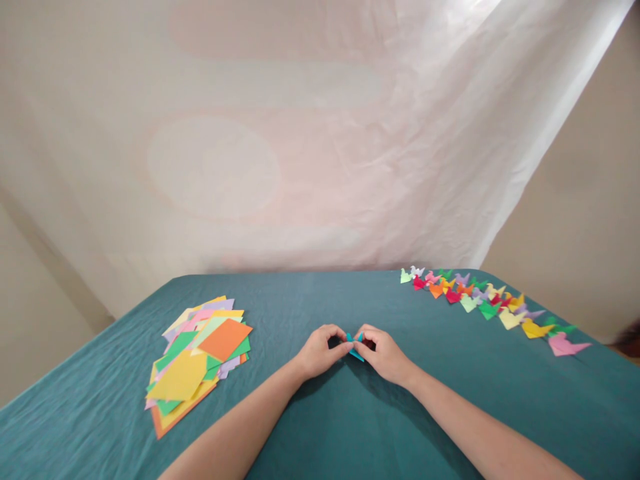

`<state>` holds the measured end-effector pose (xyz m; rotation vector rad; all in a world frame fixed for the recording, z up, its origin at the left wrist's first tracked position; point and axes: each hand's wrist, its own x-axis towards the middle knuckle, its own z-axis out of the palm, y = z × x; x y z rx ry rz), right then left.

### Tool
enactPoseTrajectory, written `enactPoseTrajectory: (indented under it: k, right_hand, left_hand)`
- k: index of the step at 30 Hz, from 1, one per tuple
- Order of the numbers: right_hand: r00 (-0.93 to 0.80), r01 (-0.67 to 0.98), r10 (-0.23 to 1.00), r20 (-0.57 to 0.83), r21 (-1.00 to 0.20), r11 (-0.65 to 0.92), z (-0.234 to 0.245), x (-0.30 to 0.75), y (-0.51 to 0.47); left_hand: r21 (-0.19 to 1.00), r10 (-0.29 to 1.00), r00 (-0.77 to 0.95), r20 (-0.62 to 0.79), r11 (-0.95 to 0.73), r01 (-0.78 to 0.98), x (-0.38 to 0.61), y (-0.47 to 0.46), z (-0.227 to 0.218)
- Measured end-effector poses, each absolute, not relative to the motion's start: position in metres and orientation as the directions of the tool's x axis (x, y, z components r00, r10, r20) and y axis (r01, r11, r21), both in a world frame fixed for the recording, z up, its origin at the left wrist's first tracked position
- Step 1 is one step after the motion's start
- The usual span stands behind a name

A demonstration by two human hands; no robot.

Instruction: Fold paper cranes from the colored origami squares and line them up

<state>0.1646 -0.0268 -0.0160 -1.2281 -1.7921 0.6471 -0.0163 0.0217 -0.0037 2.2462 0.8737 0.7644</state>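
A small blue folded paper piece (356, 355) is pinched between both hands, just above the middle of the table. My left hand (323, 350) grips its left side between thumb and fingertips. On its right side, my right hand (383, 353) holds it the same way, thumb against bent fingers. Two narrow points of the paper stick up between the fingertips, and a flat lower part shows beneath. The fingers hide much of the paper, so its full shape cannot be made out.
Loose square sheets of coloured paper (180, 377) lie in an overlapping pile on the left. Rows of folded paper birds (511, 319) stand along the right side of the green-covered table (310, 300). A pale cloth (320, 167) hangs behind the far edge.
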Motion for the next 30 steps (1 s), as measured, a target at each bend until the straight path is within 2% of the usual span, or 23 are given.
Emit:
enactPoseTrajectory:
  k: [30]
  right_hand:
    - [-0.186, 0.507, 0.915, 0.359, -0.762, 0.402, -0.0166, 0.1632, -0.0272]
  left_hand:
    - [0.708, 0.733, 0.615, 0.289, -0.596, 0.378, -0.0142, 0.0222, -0.0028]
